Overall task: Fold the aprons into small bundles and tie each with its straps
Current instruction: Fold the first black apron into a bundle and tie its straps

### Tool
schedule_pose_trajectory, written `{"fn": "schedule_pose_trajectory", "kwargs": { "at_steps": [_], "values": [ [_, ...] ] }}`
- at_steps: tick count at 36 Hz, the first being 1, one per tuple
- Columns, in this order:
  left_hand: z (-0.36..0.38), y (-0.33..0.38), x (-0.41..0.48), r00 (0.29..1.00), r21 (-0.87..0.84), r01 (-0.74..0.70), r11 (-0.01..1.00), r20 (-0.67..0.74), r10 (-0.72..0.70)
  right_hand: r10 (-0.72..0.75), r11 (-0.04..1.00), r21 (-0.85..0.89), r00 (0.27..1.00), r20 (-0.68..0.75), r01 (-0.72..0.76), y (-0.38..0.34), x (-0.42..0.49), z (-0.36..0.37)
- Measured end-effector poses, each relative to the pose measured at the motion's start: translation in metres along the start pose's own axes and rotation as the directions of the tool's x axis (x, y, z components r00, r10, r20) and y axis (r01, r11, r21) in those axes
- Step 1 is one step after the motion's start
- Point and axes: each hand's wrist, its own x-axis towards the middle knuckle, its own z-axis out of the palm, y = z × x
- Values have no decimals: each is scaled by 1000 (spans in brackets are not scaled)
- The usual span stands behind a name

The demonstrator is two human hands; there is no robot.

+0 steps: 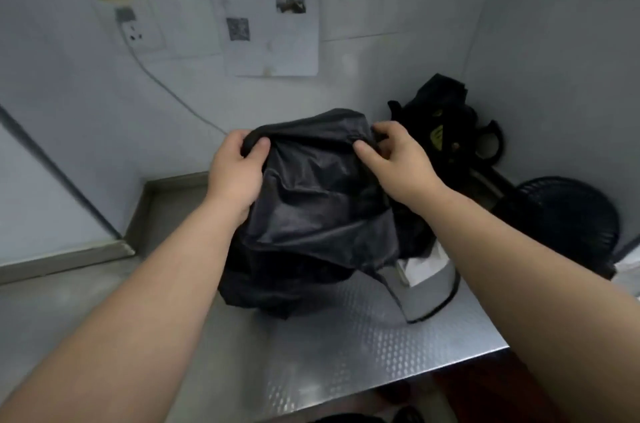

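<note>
Head view: one wide look down past both forearms to a steel bench [346, 336] set into a wall corner
Apron: a black apron [318, 208] is held up in front of the person, its top edge stretched between the two hands, its lower part sagging in loose folds onto the bench
Left grip: the left grip [239, 169] is curled round the top left edge, thumb on the front of the cloth, fingers behind it
Right grip: the right grip [394, 163] pinches the top right edge, thumb in front, fingers hooked over the hem
Strap: one strap [429, 314] hangs from the apron's right side in a loose loop down to the bench, untied
Corner heap: a dark heap [440, 117] with a yellow mark lies against the wall behind the right grip; whether it is tied bundles or loose aprons I cannot tell
Done: in my judgement very little on this apron; it is gathered up and spread, with no neat fold showing
Left to do: folding it small, winding and tying the straps, then probably the same for any aprons waiting in the heap
Rest: a black mesh object [568, 218] at the right, white cloth [426, 266] near it, papers [270, 7] and a socket [135, 27] on the wall
</note>
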Motion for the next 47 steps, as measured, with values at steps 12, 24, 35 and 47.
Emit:
{"fn": "schedule_pose_trajectory", "kwargs": {
  "at_steps": [12, 24, 35, 47],
  "values": [
    [-152, -56, -67, 935, 229, 241, 943, 206, -288, 155, 986, -99, 966, 206, -137, -34, -110, 120],
    [-211, -132, -141, 847, 508, 357, 784, 177, -501, 261, 941, -303, 890, 373, -149, -12, -149, 185],
    [-217, -195, -145, 785, 418, 501, 757, 149, -601, 263, 924, -373, 850, 458, -85, 14, -149, 222],
    [-196, -165, -137, 842, -11, 537, 843, 70, -535, 142, 927, -370, 861, 488, 57, -1, -128, 245]
  ]
}}
